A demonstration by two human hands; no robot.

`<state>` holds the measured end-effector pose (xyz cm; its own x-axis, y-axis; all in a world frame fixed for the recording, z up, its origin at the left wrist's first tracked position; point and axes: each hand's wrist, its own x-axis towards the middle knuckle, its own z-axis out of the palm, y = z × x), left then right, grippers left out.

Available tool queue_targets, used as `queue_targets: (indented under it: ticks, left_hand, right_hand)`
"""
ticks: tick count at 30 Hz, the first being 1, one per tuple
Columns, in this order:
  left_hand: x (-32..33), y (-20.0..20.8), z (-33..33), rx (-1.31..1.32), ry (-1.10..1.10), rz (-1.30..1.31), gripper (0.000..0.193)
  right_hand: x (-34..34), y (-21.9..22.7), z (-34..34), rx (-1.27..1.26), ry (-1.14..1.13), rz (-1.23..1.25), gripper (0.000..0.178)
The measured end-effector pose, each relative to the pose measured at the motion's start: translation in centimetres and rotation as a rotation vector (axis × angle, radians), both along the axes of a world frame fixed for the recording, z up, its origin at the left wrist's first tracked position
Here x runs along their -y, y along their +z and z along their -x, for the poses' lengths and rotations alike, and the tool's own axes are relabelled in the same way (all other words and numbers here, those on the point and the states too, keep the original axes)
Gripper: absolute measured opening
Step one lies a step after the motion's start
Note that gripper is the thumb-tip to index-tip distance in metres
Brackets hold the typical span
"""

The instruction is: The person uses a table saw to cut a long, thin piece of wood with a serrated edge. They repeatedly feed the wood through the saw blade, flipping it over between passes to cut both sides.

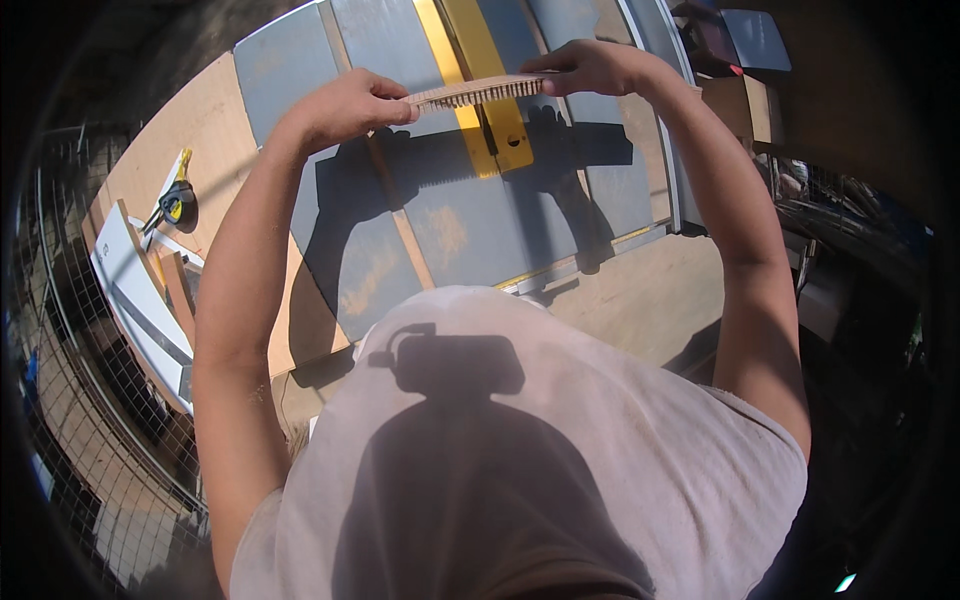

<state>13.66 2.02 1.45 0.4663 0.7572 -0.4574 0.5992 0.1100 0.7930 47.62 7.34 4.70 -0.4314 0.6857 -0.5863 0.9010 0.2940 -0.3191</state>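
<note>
Between my two hands is a wooden strip [478, 91] with a row of close saw-cut slots along its lower edge. It bows slightly upward in the middle. My left hand [352, 104] pinches its left end, and my right hand [592, 68] grips the right end between thumb and fingers. The strip is held above a grey table saw top [450, 235], crossing over the yellow throat plate [514, 148]. Shadows of the strip and both arms fall on the saw top. No blade can be made out in the plate's slot.
On the left, a plywood surface [215, 120] adjoins the saw top, with a yellow and black tape measure [176, 202] on it. White board pieces [130, 275] lie nearer me. A metal rail [662, 120] runs along the right. Wire mesh [85, 400] stands at far left.
</note>
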Motion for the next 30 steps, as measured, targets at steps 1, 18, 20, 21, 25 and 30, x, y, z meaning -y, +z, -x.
queue_targets:
  ticks: [1, 18, 20, 21, 25, 30]
  left_hand:
    - [0.3, -0.5, -0.1, -0.003, 0.002, -0.007, 0.065]
    - [5.2, -2.9, -3.2, -0.261, -0.029, -0.246, 0.072]
    - [6.7, -3.4, -3.6, -0.320, -0.032, -0.364, 0.075]
    - [7.8, -4.2, -3.7, -0.344, -0.022, -0.451, 0.076]
    - [12.0, -7.3, -3.7, -0.393, 0.029, -0.629, 0.084]
    - [10.4, -7.9, -3.9, -0.401, 0.057, -0.570, 0.082]
  right_hand:
    - [0.4, 0.1, 0.2, 0.016, 0.007, 0.006, 0.049]
    - [5.0, -1.4, -3.1, -0.040, 0.130, -0.134, 0.072]
    - [6.5, -3.2, -4.1, -0.065, 0.204, -0.306, 0.073]
    - [7.4, -3.9, -4.1, -0.028, 0.212, -0.352, 0.076]
    - [11.8, -9.2, -4.7, -0.151, 0.197, -0.528, 0.086]
    - [10.5, -9.8, -3.7, -0.182, 0.138, -0.523, 0.083]
